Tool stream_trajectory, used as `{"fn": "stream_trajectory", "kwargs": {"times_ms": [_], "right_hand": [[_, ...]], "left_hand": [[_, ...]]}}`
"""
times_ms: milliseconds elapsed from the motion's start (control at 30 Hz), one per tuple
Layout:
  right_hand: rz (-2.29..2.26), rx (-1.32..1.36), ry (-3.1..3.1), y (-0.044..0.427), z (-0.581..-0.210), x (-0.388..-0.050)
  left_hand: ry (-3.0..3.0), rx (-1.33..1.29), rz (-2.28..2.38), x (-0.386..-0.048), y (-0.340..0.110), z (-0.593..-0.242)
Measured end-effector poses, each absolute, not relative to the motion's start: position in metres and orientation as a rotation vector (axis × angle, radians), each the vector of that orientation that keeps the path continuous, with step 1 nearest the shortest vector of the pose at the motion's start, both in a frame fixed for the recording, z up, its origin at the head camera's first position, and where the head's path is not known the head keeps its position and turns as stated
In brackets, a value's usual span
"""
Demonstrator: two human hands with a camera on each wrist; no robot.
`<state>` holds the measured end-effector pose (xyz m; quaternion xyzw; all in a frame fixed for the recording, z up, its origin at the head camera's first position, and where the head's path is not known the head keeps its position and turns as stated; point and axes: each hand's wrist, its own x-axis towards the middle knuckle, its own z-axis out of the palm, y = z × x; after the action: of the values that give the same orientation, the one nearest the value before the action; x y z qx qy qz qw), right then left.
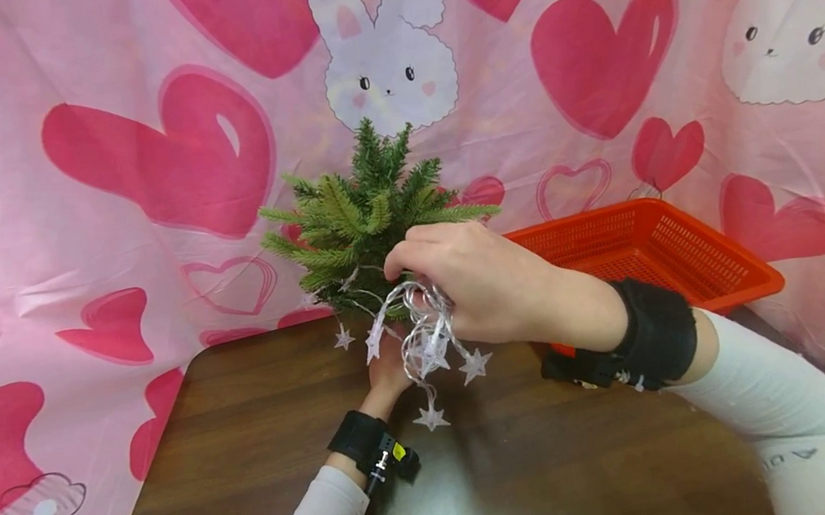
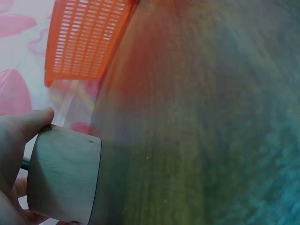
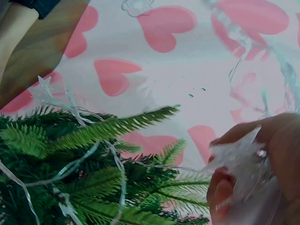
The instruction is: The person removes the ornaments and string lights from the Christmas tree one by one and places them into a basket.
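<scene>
The right hand (image 1: 484,280) has its fingers curled round a bunch of clear string lights (image 1: 428,350) with star-shaped pieces, held in front of the small artificial tree (image 1: 351,230); several loops and stars dangle below the fingers. The left hand (image 1: 390,367) reaches in under the branches, and in the head view its grip is hidden behind the lights and greenery — the left wrist view alone shows it curled round the tree's pale wooden base (image 2: 64,174), thumb at the rim. Whether that base touches the tabletop (image 1: 251,435) I cannot tell. The right wrist view adds what the head view mostly covers: strands of the lights lying across the green branches, one running toward the right hand. Farther out, an orange plastic basket (image 1: 749,281) sits right of the tree, and behind everything hangs a pink cloth (image 1: 491,62) printed with hearts and rabbits.
</scene>
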<state>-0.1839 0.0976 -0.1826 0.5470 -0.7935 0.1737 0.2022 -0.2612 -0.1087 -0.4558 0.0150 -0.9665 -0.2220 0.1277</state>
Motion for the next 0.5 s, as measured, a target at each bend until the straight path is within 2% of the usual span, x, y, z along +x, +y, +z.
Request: {"fn": "stream_trajectory", "kwargs": {"times_ms": [33, 167, 500], "right_hand": [[0.469, 1.503, -2.228, 0.097, -0.184, -0.184], [0.362, 1.382, -2.291, 0.094, -0.189, -0.183], [0.115, 1.122, -2.343, 0.091, -0.199, -0.185]], "left_hand": [[-2.822, 0.096, -0.682, -0.253, -0.103, -0.443], [-2.749, 0.082, -0.694, -0.241, -0.096, -0.433], [-2.780, 0.006, -0.889, -0.252, -0.101, -0.435]]}}
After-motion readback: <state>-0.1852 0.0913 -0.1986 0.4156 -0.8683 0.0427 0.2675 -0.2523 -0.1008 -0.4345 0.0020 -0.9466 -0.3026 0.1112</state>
